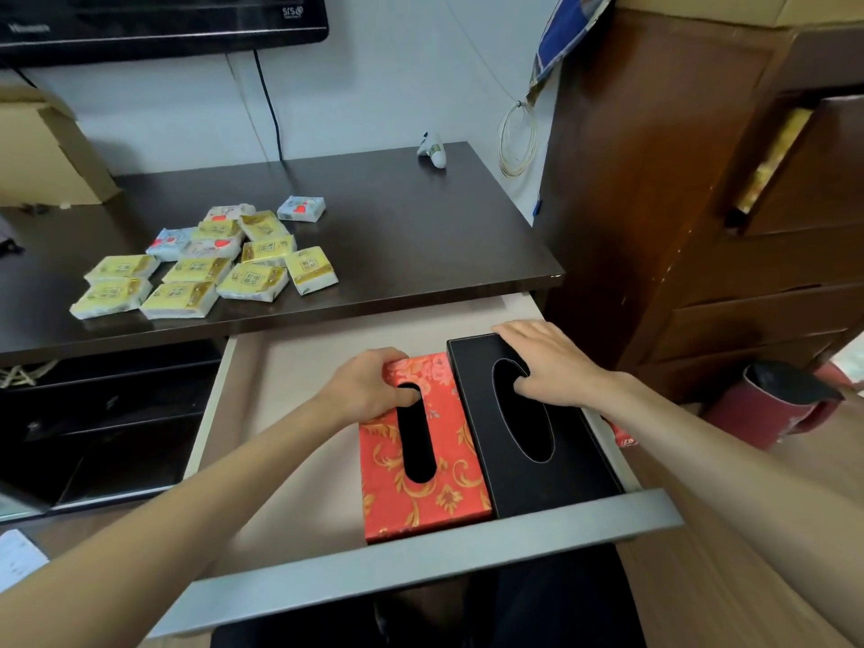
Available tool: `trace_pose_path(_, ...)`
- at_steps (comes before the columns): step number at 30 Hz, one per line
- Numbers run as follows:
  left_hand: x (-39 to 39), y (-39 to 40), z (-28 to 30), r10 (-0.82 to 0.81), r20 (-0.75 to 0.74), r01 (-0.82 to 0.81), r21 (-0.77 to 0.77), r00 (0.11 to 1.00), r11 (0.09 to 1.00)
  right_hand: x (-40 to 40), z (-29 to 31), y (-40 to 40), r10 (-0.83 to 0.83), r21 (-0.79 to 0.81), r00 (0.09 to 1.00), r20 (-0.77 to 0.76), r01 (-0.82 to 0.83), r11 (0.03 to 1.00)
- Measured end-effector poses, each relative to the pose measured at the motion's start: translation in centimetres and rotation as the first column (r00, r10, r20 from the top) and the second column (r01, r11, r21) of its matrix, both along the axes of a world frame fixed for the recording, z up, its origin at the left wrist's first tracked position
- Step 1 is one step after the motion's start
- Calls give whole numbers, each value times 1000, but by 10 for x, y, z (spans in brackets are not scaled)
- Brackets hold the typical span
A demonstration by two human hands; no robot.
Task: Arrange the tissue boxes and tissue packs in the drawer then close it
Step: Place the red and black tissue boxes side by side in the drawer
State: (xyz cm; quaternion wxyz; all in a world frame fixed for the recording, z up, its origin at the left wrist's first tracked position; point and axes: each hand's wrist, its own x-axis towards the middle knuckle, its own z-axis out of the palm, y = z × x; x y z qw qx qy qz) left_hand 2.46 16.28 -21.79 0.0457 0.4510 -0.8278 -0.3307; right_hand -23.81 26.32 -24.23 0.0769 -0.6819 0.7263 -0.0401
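Observation:
The drawer (421, 561) under the desk is pulled out, with a grey front and a pale floor. At its right side lie two tissue boxes side by side: a red floral box (418, 498) and a black box (561, 479) against the right wall. My left hand (369, 390) grips the far end of the red box, thumb in its oval slot. My right hand (547, 362) holds the far end of the black box, thumb in its slot. Several yellow and white tissue packs (196, 268) lie scattered on the dark desk top.
A dark wooden cabinet (701, 203) stands close on the right, with a red bin (776, 404) at its foot. A cardboard box (42, 152) sits at the desk's back left, a small white object (432, 149) at the back, a screen (163, 21) above.

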Motion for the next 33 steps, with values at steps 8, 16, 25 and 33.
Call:
trace_pose_path(8, -5, 0, -10, 21, -5, -21, -194, 1000, 981, -6, -13, -2, 27, -61, 999, 31, -25, 998)
trace_pose_path(16, -5, 10, -9, 28, 43, -17, -232, 999, 973, -7, -15, -2, 15, -77, 1000, -6, -16, 997)
trace_pose_path(25, -2, 21, -5, 33, 83, -14, -220, 996, 975, -1, -8, -2, -23, -101, 999, 27, 26, 995)
trace_pose_path(33, 4, 18, 3, -18, 35, 19, -50, 999, 999, 7, 1, 6, -14, -148, 996, 92, 28, 989)
